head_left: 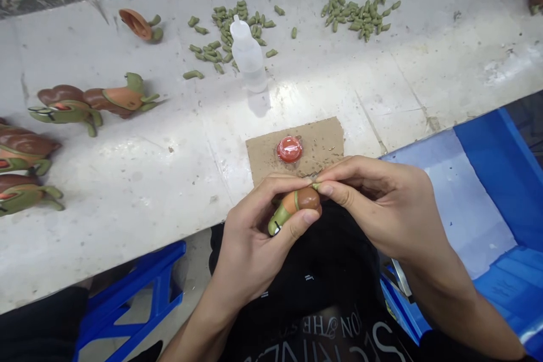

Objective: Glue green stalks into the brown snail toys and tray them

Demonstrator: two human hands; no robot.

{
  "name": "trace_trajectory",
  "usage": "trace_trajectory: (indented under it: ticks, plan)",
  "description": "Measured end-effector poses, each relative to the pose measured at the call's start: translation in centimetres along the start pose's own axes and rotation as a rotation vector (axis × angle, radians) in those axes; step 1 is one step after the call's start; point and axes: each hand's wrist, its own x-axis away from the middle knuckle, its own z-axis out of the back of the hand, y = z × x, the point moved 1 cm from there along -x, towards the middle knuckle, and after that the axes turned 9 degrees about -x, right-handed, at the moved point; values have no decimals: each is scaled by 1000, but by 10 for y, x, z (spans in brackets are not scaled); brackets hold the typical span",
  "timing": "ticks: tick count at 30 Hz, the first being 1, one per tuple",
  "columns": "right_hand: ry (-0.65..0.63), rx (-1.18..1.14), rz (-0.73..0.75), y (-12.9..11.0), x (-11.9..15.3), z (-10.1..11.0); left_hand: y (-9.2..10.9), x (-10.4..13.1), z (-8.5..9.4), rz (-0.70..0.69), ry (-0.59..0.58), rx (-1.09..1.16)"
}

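Observation:
In the head view, my left hand (258,232) is wrapped round a toy turtle figure (292,206), green, orange and brown, tilted with its green head toward my palm. The thumb and forefinger of my right hand (382,203) pinch a small green piece (316,186) against the figure's far side; the fingertips hide most of it. Just beyond my hands, a piece of cardboard (267,153) lies on the table and bears a round red cap-like dish (289,149) with a shiny wet surface.
A translucent squeeze bottle (250,62) stands beside a pile of small green parts (212,51); another pile (360,14) lies to its right. Turtle figures (63,104) lie at left, with an orange part (138,24) behind them. A blue bin (487,181) is at right, a blue stool (139,300) below.

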Motion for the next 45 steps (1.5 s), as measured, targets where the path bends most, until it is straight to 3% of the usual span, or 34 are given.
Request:
trace_trajectory:
  ticks: [8,12,14,16,18,22,28,31,35,40,43,45]
  plan:
    - [-43,46,44,-7,0,-3,3,-1,5,-28,-1,-70]
    - [-70,15,7,-14,-24,8,7,-2,5,9,53,-71]
    - [64,141,77,-14,-52,23,10,-3,4,56,104,-16]
    - [303,417,199,-11,-87,42,14,-2,1,121,128,93]
    - [427,659,203,-5,-124,59,17,-1,-1,186,101,220]
    - [488,787,152,6,-174,74,22,0,-1,265,32,441]
    - [505,839,100,11,-195,73,20,-5,7,380,-284,945]
    - [514,803,94,10,-199,77,19,-7,10,409,-315,1080]
    - [484,707,114,1,-185,78,18,-5,11,432,-301,1174]
    - [339,500,214,-22,-99,38,12,-1,10,290,-174,943]
    - [44,-2,186,-29,-42,2,12,-1,6,211,-65,730]
    - [-16,-218,123,-26,-18,-15,15,-2,2,192,-38,687]
